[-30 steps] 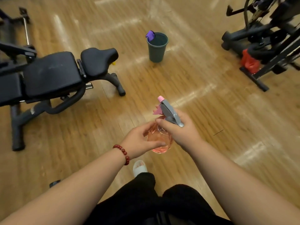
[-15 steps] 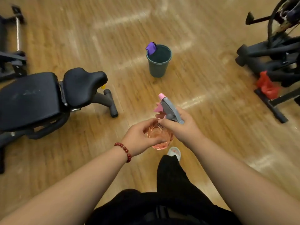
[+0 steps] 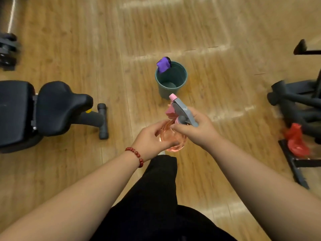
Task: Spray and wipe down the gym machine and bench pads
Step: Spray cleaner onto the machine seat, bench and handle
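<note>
Person stands on a wood floor [image 3: 225, 32], both hands out front at waist height holding one pink spray bottle [image 3: 173, 138]. Left hand [image 3: 151, 138] curls around the clear round body from the left side, fingers wrapped on it, thumb on top. Right hand [image 3: 196, 131] is clamped on the neck just under the grey trigger head [image 3: 183, 111], pink nozzle pointing away and up. Two-handed hold, body braced in one hand and top pinched in the other, looks like twisting or seating the head, or checking it, not spraying; no finger visibly on the trigger. Red bead bracelet [image 3: 137, 154] on the left wrist. Purple cloth [image 3: 163, 64] hangs over the rim of a green bucket [image 3: 166, 92] on the floor just beyond the bottle, likely parked there while both hands are busy. Black bench [image 3: 59, 108] sits to the left, seat pad and back pad well apart from the hands, not in reach. Dark machine [image 3: 295, 101] at the right edge, with something red [image 3: 295, 140] on its frame; blurred, cannot tell what. Judgement: early stage, no wet patches visible on the pads, next step needs walking to the bench and freeing a hand for the cloth.
</note>
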